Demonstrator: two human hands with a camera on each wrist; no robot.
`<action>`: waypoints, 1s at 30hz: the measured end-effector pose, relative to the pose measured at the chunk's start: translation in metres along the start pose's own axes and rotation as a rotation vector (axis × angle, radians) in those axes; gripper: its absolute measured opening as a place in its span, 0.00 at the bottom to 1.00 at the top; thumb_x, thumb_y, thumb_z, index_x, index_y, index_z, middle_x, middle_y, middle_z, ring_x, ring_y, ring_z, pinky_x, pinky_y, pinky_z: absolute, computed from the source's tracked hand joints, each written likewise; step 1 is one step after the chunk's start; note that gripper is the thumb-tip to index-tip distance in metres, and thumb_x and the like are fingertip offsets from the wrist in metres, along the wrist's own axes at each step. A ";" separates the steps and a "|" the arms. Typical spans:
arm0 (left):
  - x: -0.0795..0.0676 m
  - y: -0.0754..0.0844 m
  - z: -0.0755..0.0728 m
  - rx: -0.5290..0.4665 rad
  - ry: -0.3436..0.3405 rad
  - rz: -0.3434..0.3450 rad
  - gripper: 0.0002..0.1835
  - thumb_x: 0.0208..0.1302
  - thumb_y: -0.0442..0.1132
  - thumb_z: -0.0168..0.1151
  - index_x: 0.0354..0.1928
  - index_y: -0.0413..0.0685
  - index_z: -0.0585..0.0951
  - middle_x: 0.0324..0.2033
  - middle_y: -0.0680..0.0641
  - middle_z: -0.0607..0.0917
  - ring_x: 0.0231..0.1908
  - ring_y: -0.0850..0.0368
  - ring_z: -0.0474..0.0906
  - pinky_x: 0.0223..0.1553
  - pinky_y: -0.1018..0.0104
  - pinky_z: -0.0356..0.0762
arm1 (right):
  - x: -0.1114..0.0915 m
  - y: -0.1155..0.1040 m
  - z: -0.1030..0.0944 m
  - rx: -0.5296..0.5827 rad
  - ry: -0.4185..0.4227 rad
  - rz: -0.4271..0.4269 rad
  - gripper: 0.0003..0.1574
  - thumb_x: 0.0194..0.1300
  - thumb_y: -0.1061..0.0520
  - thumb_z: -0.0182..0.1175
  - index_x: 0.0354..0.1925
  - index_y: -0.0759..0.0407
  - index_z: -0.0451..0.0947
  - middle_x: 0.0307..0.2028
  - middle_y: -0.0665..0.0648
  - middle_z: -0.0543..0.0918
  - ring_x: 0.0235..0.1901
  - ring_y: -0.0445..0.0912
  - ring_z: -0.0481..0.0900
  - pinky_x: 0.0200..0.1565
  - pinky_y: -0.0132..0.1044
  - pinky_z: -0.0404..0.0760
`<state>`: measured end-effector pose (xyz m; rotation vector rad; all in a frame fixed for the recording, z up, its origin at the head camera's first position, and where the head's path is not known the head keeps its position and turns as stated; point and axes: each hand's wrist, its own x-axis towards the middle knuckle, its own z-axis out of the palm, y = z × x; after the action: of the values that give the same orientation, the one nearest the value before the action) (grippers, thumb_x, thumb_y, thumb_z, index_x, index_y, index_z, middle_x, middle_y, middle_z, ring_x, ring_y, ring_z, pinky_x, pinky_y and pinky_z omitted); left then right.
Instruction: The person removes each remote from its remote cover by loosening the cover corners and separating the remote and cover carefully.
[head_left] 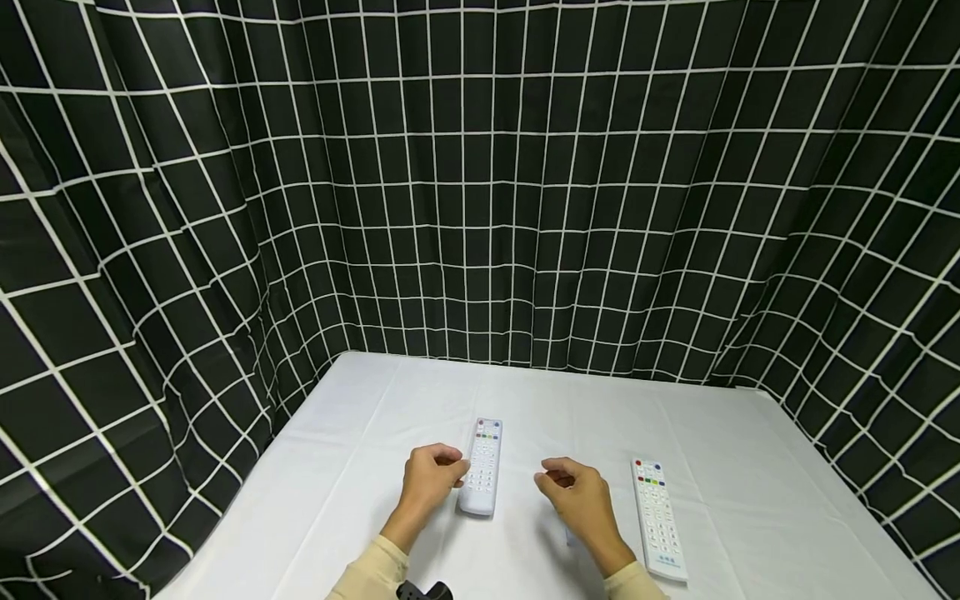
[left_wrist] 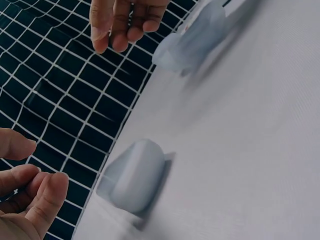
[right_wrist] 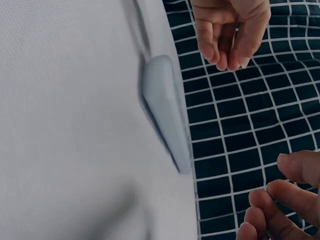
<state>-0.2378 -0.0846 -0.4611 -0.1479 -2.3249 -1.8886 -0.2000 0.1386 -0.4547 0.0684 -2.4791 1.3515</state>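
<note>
A white remote control (head_left: 484, 457) with rows of buttons lies lengthwise on the white table, its bluish near end (left_wrist: 137, 175) showing in the left wrist view. My left hand (head_left: 431, 482) hovers at its left side, fingers loosely bent and holding nothing; the fingertips overlap its edge in the head view. To its right, apart from it, is my right hand (head_left: 581, 497), raised over the table with fingers loosely curved around empty air. A crumpled, translucent bluish piece like thin plastic (left_wrist: 192, 42) lies near the right hand, mostly hidden behind that wrist in the head view.
A second white remote control (head_left: 659, 518) with colored buttons lies to the right of my right forearm. The white cloth-covered table (head_left: 420, 387) ends at a black curtain with a white grid (head_left: 517, 200), which surrounds the back and sides.
</note>
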 end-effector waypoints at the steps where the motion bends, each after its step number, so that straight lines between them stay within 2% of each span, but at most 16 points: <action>1: 0.000 -0.001 0.000 0.002 0.001 -0.009 0.05 0.54 0.27 0.67 0.33 0.31 0.82 0.25 0.44 0.81 0.25 0.47 0.82 0.28 0.62 0.82 | 0.000 0.000 0.002 0.003 -0.004 0.001 0.12 0.58 0.58 0.69 0.41 0.62 0.84 0.30 0.49 0.82 0.32 0.44 0.78 0.33 0.35 0.78; 8: -0.001 -0.010 -0.002 0.023 0.011 -0.023 0.06 0.53 0.28 0.67 0.33 0.32 0.82 0.25 0.45 0.81 0.25 0.46 0.82 0.28 0.60 0.82 | 0.000 -0.001 0.014 0.005 -0.039 -0.005 0.13 0.58 0.59 0.69 0.41 0.63 0.84 0.30 0.49 0.83 0.32 0.44 0.78 0.33 0.36 0.78; 20: -0.010 -0.026 -0.006 0.041 -0.029 -0.059 0.06 0.55 0.28 0.67 0.34 0.32 0.81 0.26 0.45 0.80 0.23 0.52 0.81 0.27 0.62 0.81 | -0.004 0.003 0.031 0.023 -0.116 0.001 0.15 0.59 0.58 0.68 0.44 0.66 0.83 0.30 0.50 0.81 0.30 0.43 0.78 0.33 0.33 0.78; 30: -0.009 -0.035 -0.006 0.050 -0.028 -0.086 0.05 0.53 0.27 0.67 0.33 0.34 0.81 0.25 0.46 0.79 0.23 0.52 0.80 0.26 0.63 0.81 | -0.004 0.007 0.046 -0.007 -0.170 -0.017 0.15 0.57 0.60 0.68 0.43 0.66 0.83 0.28 0.49 0.80 0.28 0.42 0.77 0.31 0.35 0.78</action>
<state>-0.2344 -0.0980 -0.4955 -0.0711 -2.4316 -1.8765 -0.2088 0.1041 -0.4850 0.2105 -2.6157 1.3827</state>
